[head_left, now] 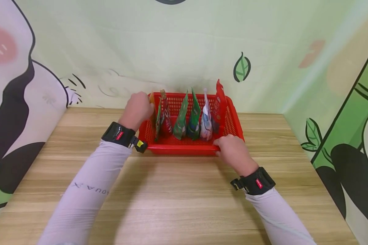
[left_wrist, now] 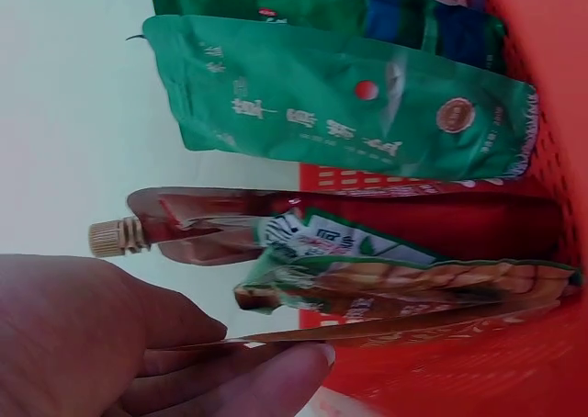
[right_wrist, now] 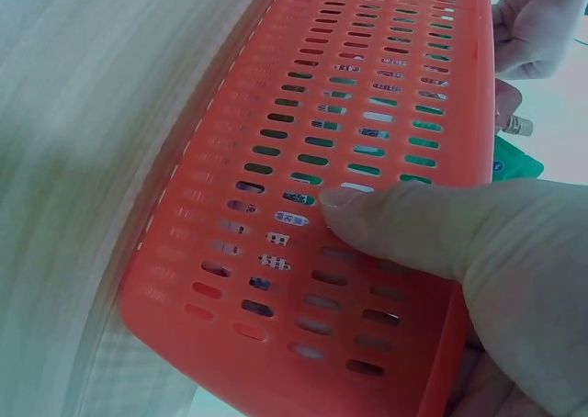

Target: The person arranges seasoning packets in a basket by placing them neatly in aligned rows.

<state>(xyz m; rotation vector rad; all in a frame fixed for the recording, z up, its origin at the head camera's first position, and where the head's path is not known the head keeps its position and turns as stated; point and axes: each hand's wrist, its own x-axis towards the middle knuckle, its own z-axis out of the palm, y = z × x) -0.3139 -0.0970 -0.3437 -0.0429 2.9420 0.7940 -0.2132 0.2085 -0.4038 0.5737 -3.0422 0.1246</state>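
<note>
A red plastic basket (head_left: pixel 184 149) with slotted walls holds a row of upright packets. At its left end my left hand (head_left: pixel 138 110) pinches the top edge of a thin orange-brown packet (left_wrist: pixel 404 330) between thumb and fingers. Beside that packet stand a green-and-brown packet (left_wrist: pixel 441 284) and a red spouted pouch (left_wrist: pixel 202 224) with a beige cap. My right hand (head_left: pixel 234 153) grips the basket's near rim toward the right, its thumb (right_wrist: pixel 395 219) pressed on the outer wall and the fingers mostly hidden behind the rim.
Further right in the basket are a green pouch (head_left: pixel 181 119), a green-and-blue packet (head_left: pixel 194 119), a white packet (head_left: pixel 206 122) and a tall red packet (head_left: pixel 219 105). The basket stands on a wooden table (head_left: pixel 178 197), near a printed cloth backdrop (head_left: pixel 141 44) behind it.
</note>
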